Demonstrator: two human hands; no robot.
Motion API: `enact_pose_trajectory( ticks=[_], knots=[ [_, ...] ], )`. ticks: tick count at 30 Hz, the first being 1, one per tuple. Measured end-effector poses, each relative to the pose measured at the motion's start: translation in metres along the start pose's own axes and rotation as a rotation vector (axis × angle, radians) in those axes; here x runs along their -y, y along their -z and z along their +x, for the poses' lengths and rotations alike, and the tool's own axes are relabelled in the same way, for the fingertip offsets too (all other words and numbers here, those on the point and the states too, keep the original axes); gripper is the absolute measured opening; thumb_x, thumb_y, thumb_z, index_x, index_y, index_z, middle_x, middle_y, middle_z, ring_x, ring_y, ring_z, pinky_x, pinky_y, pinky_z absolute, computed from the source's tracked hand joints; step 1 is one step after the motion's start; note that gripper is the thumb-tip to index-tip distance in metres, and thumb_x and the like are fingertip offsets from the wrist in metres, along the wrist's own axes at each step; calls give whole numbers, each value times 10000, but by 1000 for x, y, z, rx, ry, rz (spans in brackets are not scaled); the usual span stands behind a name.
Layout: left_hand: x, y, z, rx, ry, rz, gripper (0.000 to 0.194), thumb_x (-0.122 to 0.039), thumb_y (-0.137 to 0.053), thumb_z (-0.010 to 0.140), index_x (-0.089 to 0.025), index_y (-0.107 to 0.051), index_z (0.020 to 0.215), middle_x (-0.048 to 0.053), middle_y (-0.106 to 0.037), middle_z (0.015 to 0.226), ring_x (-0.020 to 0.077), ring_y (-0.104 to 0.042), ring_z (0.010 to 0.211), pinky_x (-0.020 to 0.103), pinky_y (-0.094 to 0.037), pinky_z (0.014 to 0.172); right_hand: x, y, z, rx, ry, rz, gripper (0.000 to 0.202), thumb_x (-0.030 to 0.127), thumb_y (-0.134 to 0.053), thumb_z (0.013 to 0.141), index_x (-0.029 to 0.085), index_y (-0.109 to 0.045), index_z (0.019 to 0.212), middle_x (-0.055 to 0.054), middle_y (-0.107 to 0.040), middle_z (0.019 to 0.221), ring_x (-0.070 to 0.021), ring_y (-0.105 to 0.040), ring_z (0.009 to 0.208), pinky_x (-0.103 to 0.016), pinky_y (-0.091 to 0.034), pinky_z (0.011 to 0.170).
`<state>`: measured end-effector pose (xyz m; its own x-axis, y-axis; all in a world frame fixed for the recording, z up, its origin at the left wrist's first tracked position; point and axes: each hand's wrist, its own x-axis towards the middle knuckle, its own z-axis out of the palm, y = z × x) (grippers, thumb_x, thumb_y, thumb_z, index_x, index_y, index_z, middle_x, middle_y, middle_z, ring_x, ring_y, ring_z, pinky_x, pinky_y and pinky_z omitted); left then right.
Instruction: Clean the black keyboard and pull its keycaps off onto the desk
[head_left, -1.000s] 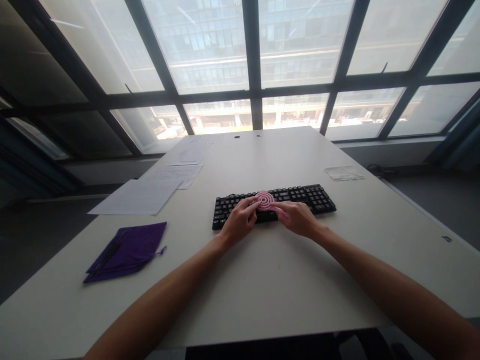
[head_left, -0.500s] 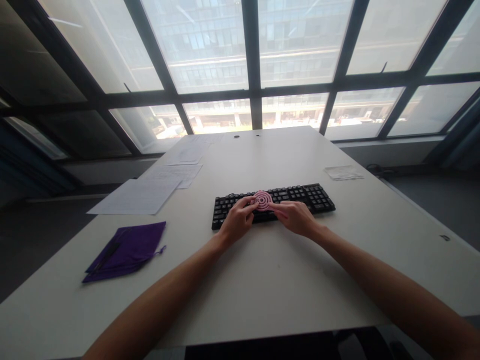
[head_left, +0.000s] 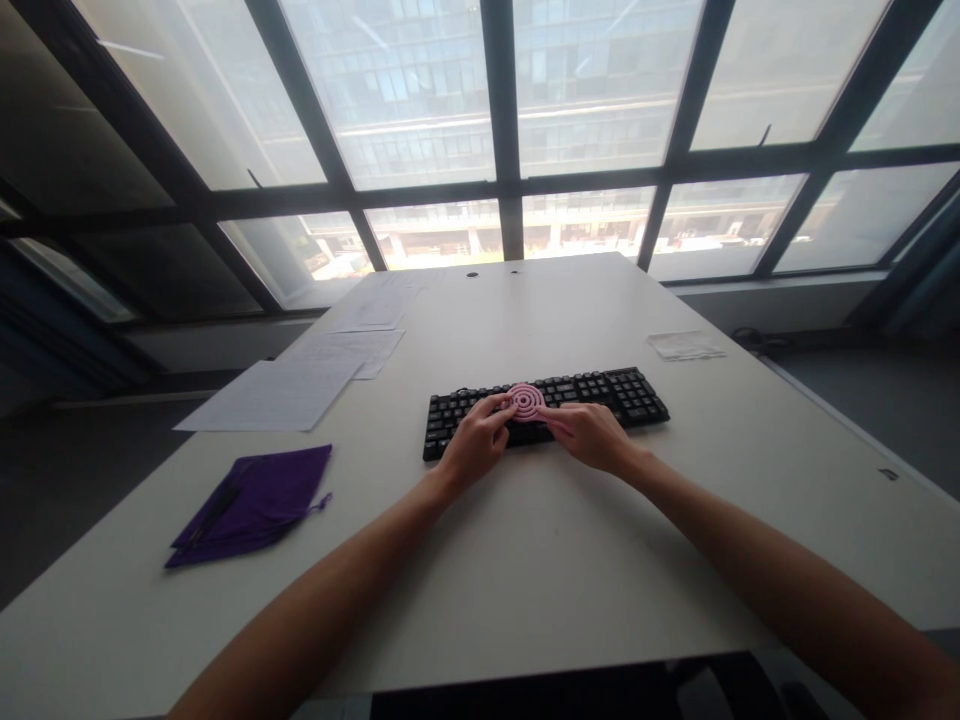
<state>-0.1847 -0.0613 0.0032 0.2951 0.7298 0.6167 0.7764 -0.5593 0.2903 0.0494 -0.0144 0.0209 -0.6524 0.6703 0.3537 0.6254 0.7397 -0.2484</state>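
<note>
A round pink coil (head_left: 526,401) with concentric rings is over the middle of a black keyboard (head_left: 634,395). My left hand (head_left: 477,436) pinches the coil's left edge between thumb and fingers. At its right edge, my right hand (head_left: 589,432) grips it with curled fingers. Both hands are above the keyboard's front edge, and they hide some of its keys. Whether the coil touches the keys cannot be made out.
The white table (head_left: 555,560) carries a purple pouch (head_left: 259,500) at the left, paper sheets (head_left: 274,393) behind it, and a flat pale packet (head_left: 686,346) at the right. Windows stand beyond the far edge.
</note>
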Motion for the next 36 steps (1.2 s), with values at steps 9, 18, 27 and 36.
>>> enact_pose_trajectory(
  ticks=[9,18,27,36],
  knots=[
    [-1,0,1,12,-36,-11,536,-5,-480,856,-204,-600,1340,121,-595,1365,264,-547,1277,519,-494,1077,3,-1,-1,-20,-14,15,357,277,-520,962,294,-660,1290,-43,-767,958,-186,-708,837,-244,-461,727],
    [-4,3,4,30,-17,9,440,-45,-515,875,-173,-632,1279,122,-619,1337,268,-551,1260,501,-490,1084,10,-1,-2,2,-32,10,359,274,-512,958,289,-652,1288,-50,-764,1065,-209,-717,915,-260,-485,752],
    [-7,4,4,29,-10,7,473,-53,-510,886,-182,-583,1335,122,-604,1356,265,-545,1275,504,-480,1096,13,2,-2,19,-40,-11,400,268,-534,934,296,-628,1321,-49,-757,1080,-215,-708,930,-262,-480,761],
    [-6,1,2,46,-42,50,567,-25,-453,886,-194,-509,1424,106,-544,1442,255,-486,1359,504,-446,1143,13,4,-2,40,-66,-44,423,304,-473,965,285,-586,1372,-46,-754,1026,-208,-702,904,-266,-466,769]
  ],
)
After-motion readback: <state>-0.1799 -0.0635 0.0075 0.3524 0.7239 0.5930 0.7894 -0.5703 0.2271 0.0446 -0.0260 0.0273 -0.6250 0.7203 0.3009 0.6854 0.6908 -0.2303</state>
